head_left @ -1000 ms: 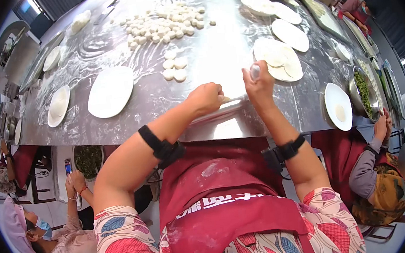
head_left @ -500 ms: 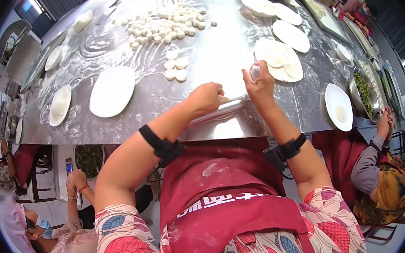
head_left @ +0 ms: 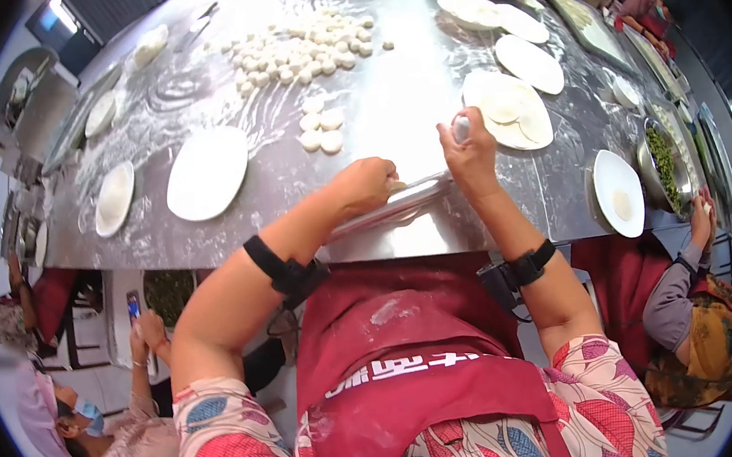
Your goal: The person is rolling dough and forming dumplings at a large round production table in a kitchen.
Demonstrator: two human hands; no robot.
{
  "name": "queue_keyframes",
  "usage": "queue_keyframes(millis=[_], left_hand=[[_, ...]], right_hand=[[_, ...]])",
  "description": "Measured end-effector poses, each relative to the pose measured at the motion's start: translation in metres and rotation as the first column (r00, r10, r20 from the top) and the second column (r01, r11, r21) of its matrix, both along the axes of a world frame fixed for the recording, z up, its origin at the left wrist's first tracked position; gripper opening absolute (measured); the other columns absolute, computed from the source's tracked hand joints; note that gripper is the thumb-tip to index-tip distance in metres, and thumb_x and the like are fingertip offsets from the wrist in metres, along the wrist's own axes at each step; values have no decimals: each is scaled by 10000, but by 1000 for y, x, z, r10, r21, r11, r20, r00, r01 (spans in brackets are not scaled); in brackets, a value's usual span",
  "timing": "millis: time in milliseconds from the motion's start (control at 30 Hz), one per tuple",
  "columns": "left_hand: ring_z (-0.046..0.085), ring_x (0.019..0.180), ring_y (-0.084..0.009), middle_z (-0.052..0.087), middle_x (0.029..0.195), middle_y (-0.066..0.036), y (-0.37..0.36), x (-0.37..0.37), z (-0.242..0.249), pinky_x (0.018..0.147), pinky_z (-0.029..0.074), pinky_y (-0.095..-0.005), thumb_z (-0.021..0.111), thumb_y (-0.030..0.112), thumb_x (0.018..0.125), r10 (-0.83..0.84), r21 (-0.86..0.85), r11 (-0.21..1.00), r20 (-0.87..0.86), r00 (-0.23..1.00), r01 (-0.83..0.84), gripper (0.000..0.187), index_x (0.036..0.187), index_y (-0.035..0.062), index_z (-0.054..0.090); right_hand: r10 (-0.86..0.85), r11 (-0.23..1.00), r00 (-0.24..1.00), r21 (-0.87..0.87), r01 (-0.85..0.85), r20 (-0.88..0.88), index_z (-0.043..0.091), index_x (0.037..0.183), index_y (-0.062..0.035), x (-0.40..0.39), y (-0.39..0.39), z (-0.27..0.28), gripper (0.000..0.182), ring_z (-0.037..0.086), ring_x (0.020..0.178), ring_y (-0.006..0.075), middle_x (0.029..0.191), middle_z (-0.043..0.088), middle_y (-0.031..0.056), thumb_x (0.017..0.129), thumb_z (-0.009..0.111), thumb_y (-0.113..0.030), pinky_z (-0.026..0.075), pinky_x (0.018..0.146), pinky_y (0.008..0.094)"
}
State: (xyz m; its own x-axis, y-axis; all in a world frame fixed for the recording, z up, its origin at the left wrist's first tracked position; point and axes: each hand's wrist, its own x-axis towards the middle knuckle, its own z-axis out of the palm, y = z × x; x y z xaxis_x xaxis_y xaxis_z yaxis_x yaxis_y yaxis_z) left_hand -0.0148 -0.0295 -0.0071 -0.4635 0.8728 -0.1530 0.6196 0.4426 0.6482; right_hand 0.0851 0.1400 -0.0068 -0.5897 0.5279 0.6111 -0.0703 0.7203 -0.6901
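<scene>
My left hand point(head_left: 368, 184) is closed with its fingertips pinching the edge of a small pale piece of dough point(head_left: 397, 185), mostly hidden by the fingers. Fingers and thumb of my right hand point(head_left: 474, 158) wrap round a rolling pin point(head_left: 460, 129), whose smooth rounded end shows between them. A long shiny cylindrical length slants between both hands, low over the steel table point(head_left: 289, 161). Just beyond my left hand lies a small cluster of flattened dough pieces point(head_left: 321, 130). Rolled round wrappers sit on a white plate point(head_left: 478, 92) past my right hand.
A large pile of dough pieces point(head_left: 305, 49) lies farther back on the floured table. White plates stand left point(head_left: 207, 175) and right point(head_left: 614, 171). A metal bowl of chopped greens point(head_left: 665, 166) is at the right. A seated person point(head_left: 123, 446) is on the left, another point(head_left: 702, 328) on the right.
My left hand has shifted slightly left and down, still pinching the dough. My right hand keeps its grip and place. The whole view has tilted a little.
</scene>
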Motion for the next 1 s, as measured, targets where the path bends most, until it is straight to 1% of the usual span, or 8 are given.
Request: queue_keyframes(millis=[133, 200, 467, 600, 667, 767, 900, 1000], left_hand=[[594, 675, -227, 629, 732, -162, -4, 8, 8, 639, 466, -368, 650, 234, 801, 18, -44, 999, 23, 1000, -17, 232, 830, 5, 629], [629, 753, -319, 646, 791, -187, 1, 22, 19, 688, 481, -389, 646, 243, 776, 56, -24, 998, -27, 998, -56, 231, 788, 13, 632], [546, 663, -110, 603, 750, -49, 119, 9, 29, 582, 451, -260, 614, 157, 849, 37, 130, 986, 446, 894, -105, 171, 906, -4, 609], [600, 823, -203, 603, 960, -136, 188, -20, 39, 728, 516, -313, 598, 182, 844, -69, 308, 894, 811, 580, -325, 364, 1120, -49, 543], [570, 992, -244, 560, 1117, -180, 182, -35, 42, 847, 494, -358, 591, 216, 858, 48, 289, 894, 699, 713, -343, 452, 1198, -59, 480], [507, 1154, -327, 500, 1271, -232, 143, -80, 17, 939, 437, -406, 579, 248, 851, 191, 168, 966, 57, 980, -198, 498, 1253, -25, 472], [365, 1282, -421, 360, 1391, -281, 43, -84, 17, 1062, 305, -466, 591, 309, 853, 255, -71, 936, -541, 802, -345, 547, 1307, 39, 448], [268, 1327, -465, 268, 1434, -305, -6, -80, -9, 1099, 247, -469, 574, 300, 869, 243, -149, 926, -473, 847, -348, 579, 1357, 46, 392]], right_hand=[[-10, 1000, 1000, 7, 10, -21, 475, 909, -30, 41, -8, 1, 254, 583, 581, 341, 706, 563, 180, 773, 686, -69, 457, 533, 391], [15, 998, 1000, -63, -15, 3, 480, 887, -35, 78, -20, -3, 268, 594, 570, 346, 656, 562, 160, 756, 713, -57, 458, 514, 389], [205, 972, 976, -98, -211, -73, 513, 922, -18, 120, -33, -7, 263, 599, 542, 238, 723, 574, 117, 756, 716, 6, 455, 481, 311], [245, 952, 966, -170, -256, -85, 535, 855, -20, 117, -30, -1, 209, 603, 608, 204, 740, 591, 100, 749, 710, 22, 466, 549, 293], [264, 945, 960, -177, -276, -90, 533, 863, -19, 118, -29, -1, 215, 601, 608, 203, 751, 592, 99, 748, 711, 21, 464, 546, 291], [281, 943, 953, -152, -295, -111, 533, 876, -20, 117, -26, -4, 223, 599, 609, 202, 751, 591, 98, 749, 711, 19, 463, 542, 291], [296, 941, 945, -125, -314, -140, 514, 916, -10, 115, -26, -5, 257, 599, 596, 253, 761, 576, 117, 753, 712, 17, 462, 520, 311], [283, 949, 951, -104, -296, -128, 508, 930, -10, 115, -25, -4, 269, 598, 588, 268, 764, 573, 122, 757, 713, 13, 463, 513, 317]])
